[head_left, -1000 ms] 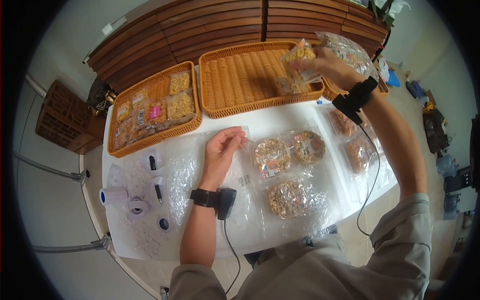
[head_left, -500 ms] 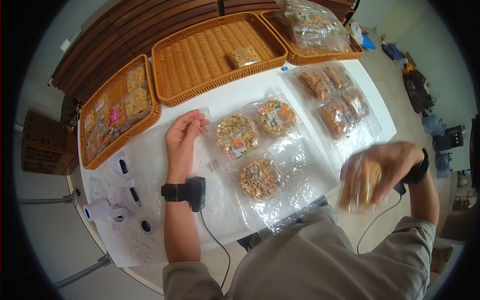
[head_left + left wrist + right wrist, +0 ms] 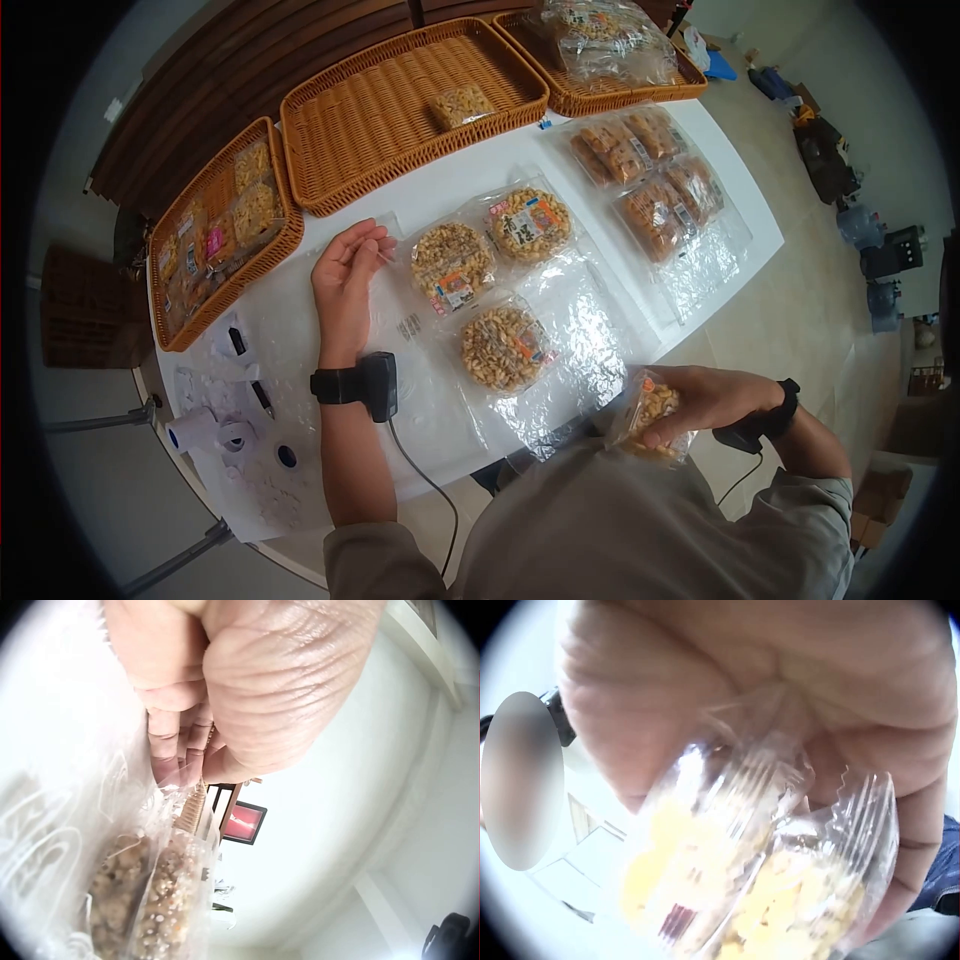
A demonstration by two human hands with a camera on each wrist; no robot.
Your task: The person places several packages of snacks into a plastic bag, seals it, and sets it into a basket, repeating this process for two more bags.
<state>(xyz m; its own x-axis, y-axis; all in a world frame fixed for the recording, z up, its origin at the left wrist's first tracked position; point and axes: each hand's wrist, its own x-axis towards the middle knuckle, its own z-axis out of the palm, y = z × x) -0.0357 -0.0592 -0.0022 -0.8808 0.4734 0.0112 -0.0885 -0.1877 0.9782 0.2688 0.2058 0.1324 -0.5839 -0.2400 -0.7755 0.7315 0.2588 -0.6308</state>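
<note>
My left hand [image 3: 345, 280] pinches the upper corner of a large clear plastic bag [image 3: 590, 340] lying on the table. In the left wrist view the clear film [image 3: 174, 787] runs between thumb and fingers. Three round packs of puffed-grain snack, one a labelled pack [image 3: 530, 225], sit in or on that bag, right of the left hand. At the table's front edge, close to my body, my right hand [image 3: 715, 400] grips small wrapped snack packets [image 3: 650, 415]. Seen from the right wrist, two yellowish packets [image 3: 795, 900] lie side by side under the palm, their crimped wrapper ends against it.
A wicker tray [image 3: 360, 110] at the back holds a single snack packet [image 3: 460, 105]. Another wicker tray [image 3: 290, 235] on the left holds several packets; a third, at right, bears bagged snacks [image 3: 610, 40]. Brown snack packs [image 3: 645, 180] lie right. Tape rolls [image 3: 190, 430] and pens [image 3: 262, 398] lie left.
My right hand has come from the middle wicker tray down to the table's front edge, carrying snack packets. One packet stays in that tray. My left hand keeps its pinch; the view has shifted right.
</note>
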